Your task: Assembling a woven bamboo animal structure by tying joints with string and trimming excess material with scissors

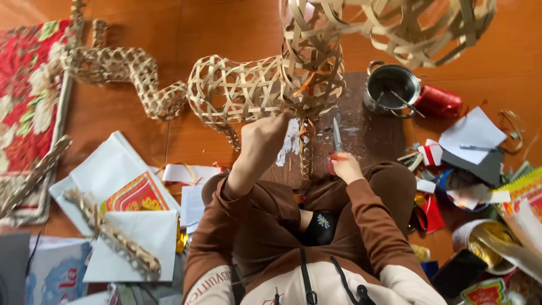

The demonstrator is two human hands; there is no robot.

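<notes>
Person's sitting cross-legged on the wooden floor (pixel 226 22), working on a big woven bamboo frame (pixel 265 85) that rises right in front of them. Left hand (pixel 265 138) is up against the bottom of the frame, grip pinched narrow on a white paper strip (pixel 291 144) hanging there. Right hand (pixel 345 166) sits lower, grip closed around a brush (pixel 336 135) that points up over a dark board (pixel 367 130). A metal pot (pixel 391 87) stands at the board's far corner, touching a red roll (pixel 437 101). White paper sheets (pixel 113 169) lie scattered on the left, well apart from the hands.
</notes>
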